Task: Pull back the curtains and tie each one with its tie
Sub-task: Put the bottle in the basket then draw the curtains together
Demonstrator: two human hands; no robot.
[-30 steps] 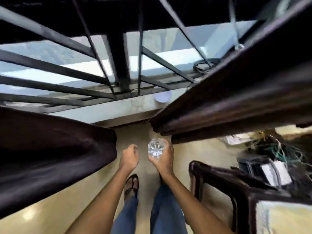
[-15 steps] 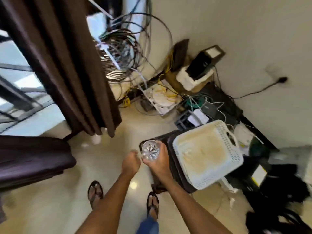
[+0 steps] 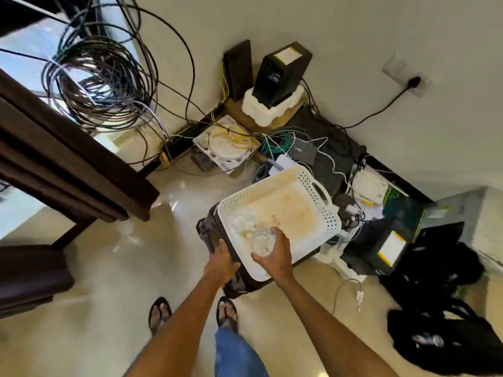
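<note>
A room corner is seen from above, looking down along two bare forearms. The right hand (image 3: 275, 254) is curled around a clear faceted glass object (image 3: 262, 242), possibly a curtain tie-back, held just over the near edge of a white perforated plastic basket (image 3: 313, 240). A second clear glass piece (image 3: 243, 220) is seen inside the basket near its left corner. The basket is set on a dark stool (image 3: 209, 232), whose full shape is hidden beneath it. The left hand (image 3: 223, 263) is placed at the near left edge of the stool and basket; whether its fingers are gripping the edge cannot be told, as they are tucked out of sight.

A dark brown curtain (image 3: 68, 159) is hung at the left of the view, in front of a bright window, well apart from both hands. No tie can be made out on it. Another dark brown mass is seen at the lower left edge.

A large coil of dark cables (image 3: 100, 83) is hung beside the window. Network equipment, a black box on white foam (image 3: 280, 77) and tangled wires are crowded on the floor against the wall. A black bag (image 3: 446, 330) is lying on the floor at the right. Sandalled feet and blue jeans are visible below.
</note>
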